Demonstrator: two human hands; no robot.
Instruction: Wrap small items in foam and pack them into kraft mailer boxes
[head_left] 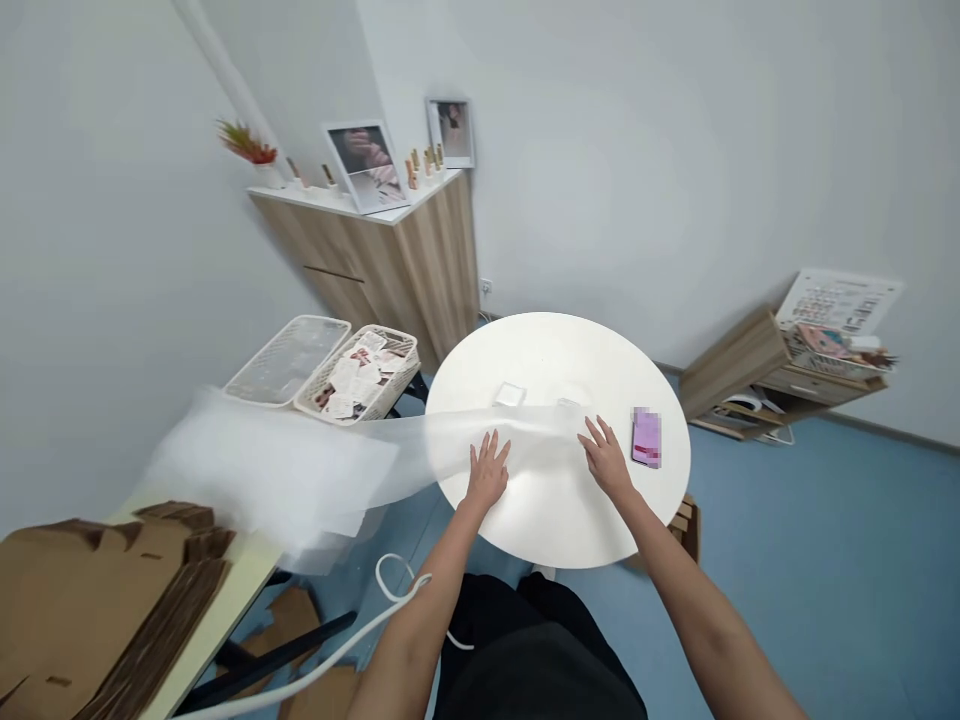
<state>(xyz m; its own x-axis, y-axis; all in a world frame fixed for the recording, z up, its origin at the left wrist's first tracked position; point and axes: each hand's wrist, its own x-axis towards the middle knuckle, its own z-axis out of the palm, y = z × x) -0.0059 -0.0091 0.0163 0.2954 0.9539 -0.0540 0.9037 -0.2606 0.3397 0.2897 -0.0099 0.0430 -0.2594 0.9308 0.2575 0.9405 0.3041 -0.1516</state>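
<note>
A wide sheet of translucent white plastic film (300,470) stretches from the left, blurred, across the round white table (555,520). My left hand (487,472) lies flat on the tabletop, fingers apart, at the film's lower edge. My right hand (606,460) rests nearby with spread fingers, its fingertips at the film's far end. Neither hand visibly grips the film. Beyond the hands lie a small white square packet (510,394) and a small clear item (568,405). A pink-cased phone (646,437) sits just right of my right hand.
Several flattened cardboard sheets (112,600) lie on a pale table (225,590) at lower left. A white cord (315,665) crosses below. White plastic baskets (322,370) stand left of the round table, one holding papers. A wooden cabinet (397,250) stands behind.
</note>
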